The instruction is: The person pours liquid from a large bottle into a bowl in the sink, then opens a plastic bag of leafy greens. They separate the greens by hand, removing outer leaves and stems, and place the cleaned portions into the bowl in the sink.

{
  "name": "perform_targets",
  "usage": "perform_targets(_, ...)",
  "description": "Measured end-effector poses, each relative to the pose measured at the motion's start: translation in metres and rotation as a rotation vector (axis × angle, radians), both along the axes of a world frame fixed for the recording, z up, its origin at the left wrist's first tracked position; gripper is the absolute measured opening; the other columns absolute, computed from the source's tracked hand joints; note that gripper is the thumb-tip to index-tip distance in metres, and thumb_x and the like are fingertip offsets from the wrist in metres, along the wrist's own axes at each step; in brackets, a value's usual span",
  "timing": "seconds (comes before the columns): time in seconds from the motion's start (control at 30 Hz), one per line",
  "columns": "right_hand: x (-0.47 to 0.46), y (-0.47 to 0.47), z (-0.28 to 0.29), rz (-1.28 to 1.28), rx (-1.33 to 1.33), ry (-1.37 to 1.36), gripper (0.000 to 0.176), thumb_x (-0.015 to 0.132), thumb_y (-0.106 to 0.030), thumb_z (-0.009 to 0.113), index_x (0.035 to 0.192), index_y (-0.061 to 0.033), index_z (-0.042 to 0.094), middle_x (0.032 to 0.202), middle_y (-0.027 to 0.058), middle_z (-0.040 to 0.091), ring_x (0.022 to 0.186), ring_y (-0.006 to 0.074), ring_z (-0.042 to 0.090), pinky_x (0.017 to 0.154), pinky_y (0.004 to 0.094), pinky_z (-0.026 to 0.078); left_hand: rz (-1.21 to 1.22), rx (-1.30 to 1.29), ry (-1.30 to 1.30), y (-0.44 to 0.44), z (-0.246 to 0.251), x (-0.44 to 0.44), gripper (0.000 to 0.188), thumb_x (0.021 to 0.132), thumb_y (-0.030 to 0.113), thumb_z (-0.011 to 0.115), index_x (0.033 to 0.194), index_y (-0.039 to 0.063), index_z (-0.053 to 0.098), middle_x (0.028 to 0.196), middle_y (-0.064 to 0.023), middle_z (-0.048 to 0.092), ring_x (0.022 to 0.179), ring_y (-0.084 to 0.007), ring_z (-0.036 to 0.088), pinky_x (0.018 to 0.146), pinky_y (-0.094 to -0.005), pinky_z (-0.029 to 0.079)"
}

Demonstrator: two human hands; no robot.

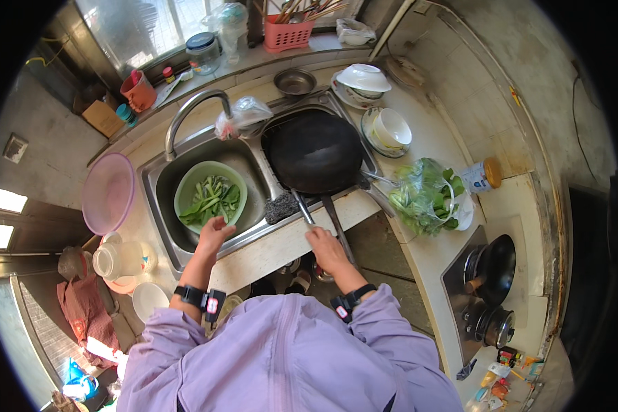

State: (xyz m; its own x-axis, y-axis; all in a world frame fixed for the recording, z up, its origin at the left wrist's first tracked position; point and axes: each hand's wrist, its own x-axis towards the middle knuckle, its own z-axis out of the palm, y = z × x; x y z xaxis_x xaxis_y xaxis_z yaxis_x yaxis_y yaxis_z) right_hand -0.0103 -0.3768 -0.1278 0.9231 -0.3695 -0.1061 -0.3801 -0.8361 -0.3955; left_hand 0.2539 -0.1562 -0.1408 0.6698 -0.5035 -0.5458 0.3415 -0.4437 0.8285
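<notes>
My left hand (216, 234) is at the near rim of a pale green plastic basin (179, 189), fingers apart and holding nothing visible. Leafy green vegetables (213, 198) with pale stems lie in this basin, which sits in the left bowl of a stainless steel sink (255, 162). At the front of the sink, my right hand (328, 251) grips the end of a shiny metal handle (303, 207). Its far end goes under a black wok (316, 152) turned bottom up over the right bowl. Between the bowls rests a grey scouring pad (281, 207), left of that handle.
A dark long handle (338, 226) juts over the counter edge beside my right hand. Bagged greens (425, 198) and stacked bowls (391, 129) stand on the right. The faucet (193, 110) arches over the left bowl. A purple basin (108, 193) leans at left; a stove (463, 304) is at right.
</notes>
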Motion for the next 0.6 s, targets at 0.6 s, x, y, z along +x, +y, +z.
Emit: perform_targets(0.6, -0.21, -0.145, 0.152, -0.822, 0.048, -0.115, 0.03, 0.09, -0.036, 0.057, 0.088, -0.0072, 0.066, 0.077, 0.0189, 0.065, 0.074, 0.0364, 0.063, 0.066, 0.0448, 0.048, -0.08, 0.007, 0.024, -0.008, 0.042, -0.065, 0.046, 0.086, 0.022, 0.07, 0.124, 0.001, 0.056, 0.117, -0.0081, 0.061, 0.103, -0.0163, 0.057, 0.086, -0.0291, 0.044)
